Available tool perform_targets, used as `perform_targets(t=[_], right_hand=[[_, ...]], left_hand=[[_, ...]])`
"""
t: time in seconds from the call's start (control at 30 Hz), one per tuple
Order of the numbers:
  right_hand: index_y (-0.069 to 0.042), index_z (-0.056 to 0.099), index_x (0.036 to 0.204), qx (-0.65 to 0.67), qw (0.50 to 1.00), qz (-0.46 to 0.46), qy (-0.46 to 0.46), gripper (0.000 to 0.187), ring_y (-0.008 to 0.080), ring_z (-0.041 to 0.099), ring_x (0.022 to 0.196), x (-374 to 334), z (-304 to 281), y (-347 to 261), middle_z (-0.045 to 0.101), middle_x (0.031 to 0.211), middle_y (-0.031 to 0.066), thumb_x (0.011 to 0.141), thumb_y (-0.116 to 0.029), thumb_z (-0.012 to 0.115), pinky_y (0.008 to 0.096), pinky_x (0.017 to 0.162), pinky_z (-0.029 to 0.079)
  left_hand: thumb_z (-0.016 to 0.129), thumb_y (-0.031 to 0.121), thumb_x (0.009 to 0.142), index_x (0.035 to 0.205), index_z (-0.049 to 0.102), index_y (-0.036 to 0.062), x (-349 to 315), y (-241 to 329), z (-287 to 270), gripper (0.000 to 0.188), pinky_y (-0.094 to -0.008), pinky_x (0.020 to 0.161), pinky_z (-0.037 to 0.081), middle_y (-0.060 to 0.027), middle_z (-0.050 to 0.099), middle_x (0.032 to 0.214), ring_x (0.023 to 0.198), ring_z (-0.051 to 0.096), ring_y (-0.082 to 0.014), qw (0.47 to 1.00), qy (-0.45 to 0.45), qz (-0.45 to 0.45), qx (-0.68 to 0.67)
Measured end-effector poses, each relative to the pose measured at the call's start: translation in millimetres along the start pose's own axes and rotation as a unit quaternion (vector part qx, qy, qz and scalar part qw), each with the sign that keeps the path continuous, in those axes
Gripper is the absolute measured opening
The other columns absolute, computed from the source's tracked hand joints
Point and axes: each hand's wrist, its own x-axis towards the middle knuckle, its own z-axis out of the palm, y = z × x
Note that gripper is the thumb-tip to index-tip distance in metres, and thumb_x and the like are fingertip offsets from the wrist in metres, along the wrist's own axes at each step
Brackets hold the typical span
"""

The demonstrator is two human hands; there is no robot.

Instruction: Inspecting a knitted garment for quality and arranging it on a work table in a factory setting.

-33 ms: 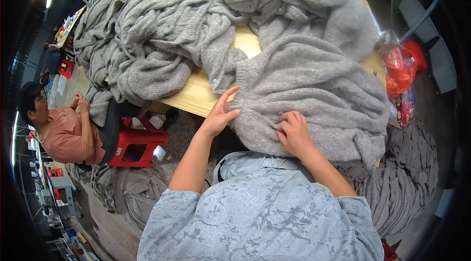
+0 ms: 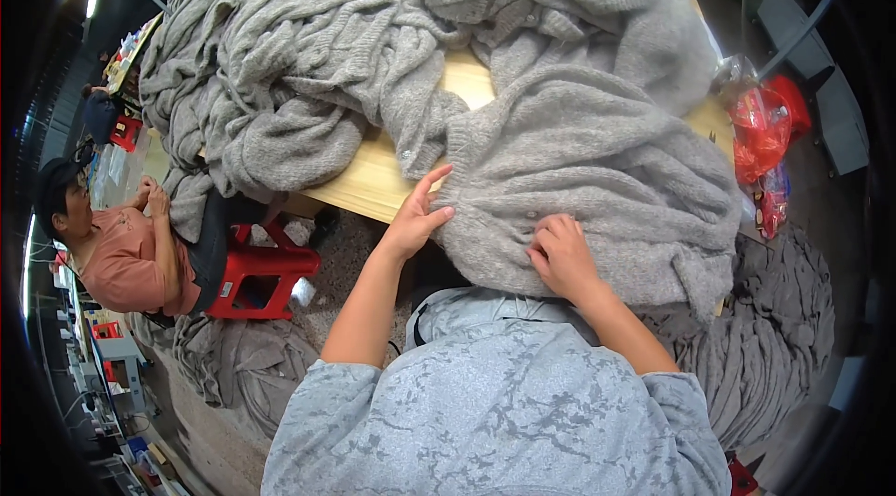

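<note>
A grey knitted garment [image 2: 597, 169] lies rumpled at the near edge of the table, with a ribbed band along its left side. At that band is my left hand [image 2: 417, 219], its index finger and thumb spread apart and touching the knit; its other fingers are partly hidden. My right hand [image 2: 563, 255] rests on the garment's near part, fingers curled and pressed together on the fabric. Just above these fingertips is a small button-like spot [image 2: 532, 214]. Whatever lies beneath the right fingertips is hidden.
Heaped grey knitwear [image 2: 280, 76] covers much of the wooden table [image 2: 359, 188]. A person [image 2: 140, 253] sits at the left on a red stool [image 2: 266, 277]. More knitwear [image 2: 775, 347] lies low at the right, below red plastic bags [image 2: 761, 137].
Almost nothing differs. The garment's ribbed edge and my left hand have shifted very slightly left; my right hand has dropped a touch, baring the small button-like spot more.
</note>
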Motion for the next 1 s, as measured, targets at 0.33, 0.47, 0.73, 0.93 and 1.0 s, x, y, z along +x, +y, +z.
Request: perform_targets(t=[0.33,0.47,0.73,0.93,1.0], right_hand=[[-0.002,0.053,0.079,0.041,0.997,0.069,-0.019,0.017,0.0273,0.051,0.075,1,-15,1,0.052,0.077,0.0093,0.067,-0.005,0.065,0.0363,0.068,0.042],[-0.001,0.055,0.086,0.124,0.983,0.107,-0.077,0.023,0.0304,0.055,0.08,13,-16,-6,0.057,0.084,0.011,0.066,-0.01,0.066,0.0383,0.07,0.045],[-0.001,0.064,0.09,0.168,0.958,0.218,-0.081,0.035,0.0333,0.061,0.085,37,11,-24,0.064,0.092,0.0181,0.067,-0.025,0.073,0.0393,0.074,0.048],[-0.001,0.064,0.087,0.165,0.976,0.14,0.02,0.031,0.0325,0.06,0.078,36,30,-24,0.063,0.083,0.0145,0.066,-0.022,0.073,0.0383,0.071,0.047],[-0.001,0.064,0.084,0.199,0.969,0.145,0.028,0.028,0.0318,0.06,0.076,39,38,-23,0.062,0.081,0.0147,0.066,-0.019,0.072,0.0373,0.068,0.047]], left_hand=[[0.063,0.005,0.077,0.11,0.059,0.0057,-5,-5,4,0.033,-0.0283,0.091,0.04,-0.0085,0.052,0.115,0.106,0.051,-0.0183,0.963,0.074,0.02,0.257],[0.067,0.005,0.071,0.101,0.061,0.0033,-12,30,36,0.031,-0.0351,0.088,0.042,-0.0134,0.053,0.106,0.103,0.051,-0.0295,0.805,0.117,0.23,0.535],[0.065,0.004,0.068,0.091,0.062,0.0031,-1,15,50,0.023,-0.0389,0.077,0.044,-0.0118,0.055,0.092,0.09,0.052,-0.0312,0.776,-0.006,0.179,0.605],[0.064,0.004,0.07,0.085,0.062,0.0003,0,10,41,0.015,-0.0356,0.066,0.046,-0.0137,0.059,0.076,0.072,0.058,-0.0292,0.865,0.027,0.137,0.481],[0.063,0.004,0.07,0.084,0.063,0.0007,0,9,40,0.015,-0.0371,0.063,0.046,-0.0149,0.059,0.072,0.067,0.058,-0.0306,0.888,0.043,0.123,0.442]])
